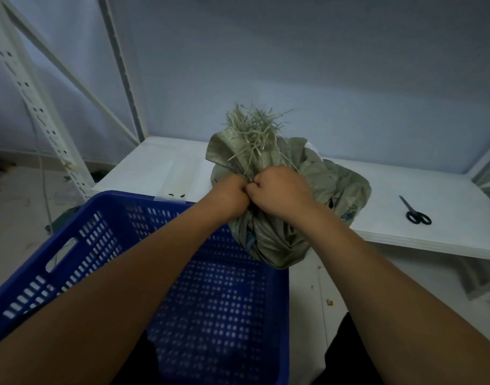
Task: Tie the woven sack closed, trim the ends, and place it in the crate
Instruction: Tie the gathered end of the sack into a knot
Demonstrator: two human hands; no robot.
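A grey-green woven sack [271,240] hangs partly over the near edge of the white table [446,207], its lower part over the far right corner of the blue crate [80,245]. Frayed strands stick up from its gathered mouth [252,129]. My left hand [232,195] and my right hand [280,190] are fisted side by side on the sack's bunched neck, knuckles touching. Whatever tie lies under the fingers is hidden. Black-handled scissors [414,212] lie on the table, to the right of the sack.
The crate has perforated walls and floor and stands in front of me, below the table edge. White slotted shelving uprights [38,107] rise at the left. A pale wall backs the table. The floor shows at left and lower right.
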